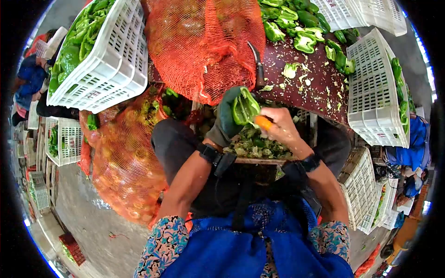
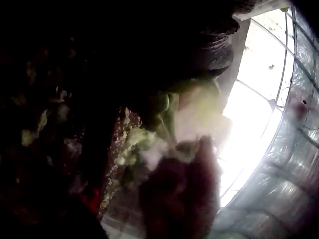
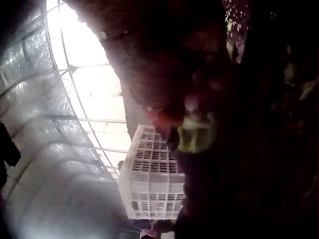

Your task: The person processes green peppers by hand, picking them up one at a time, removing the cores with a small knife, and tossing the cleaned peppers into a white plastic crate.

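- Left hand (image 1: 224,118), gloved, is gripping the pepper (image 1: 246,109) from its outer side; cannot tell how the fingers are lying behind it.
- Right hand (image 1: 283,128), bare, is gripping an orange handle (image 1: 263,123) close by the pepper; the working end is not showing clearly.
- Pepper is resting in the glove above the lap, tilted, its cut face showing pale ribs. Both wrist views are running too dark to add much.
- Handling, by judgement: probably light and hollow; wall is looking firm but brittle, so a hard squeeze is risking a split from the cut edge. Glossy skin is perhaps slipping when wet; the glove is likely helping.
- Best hold, I'd judge: palm cupping the uncut outer wall, pressure spreading wide, fingers keeping off the rim and away from the handle side.
- Scraps (image 1: 254,144) are lying below the hands.
- Beyond, a curved knife (image 1: 260,72) is lying beside a red net bag (image 1: 199,41); more peppers (image 1: 296,21) are heaping on the counter (image 1: 296,99).
- White crates (image 1: 123,62) are standing either side.
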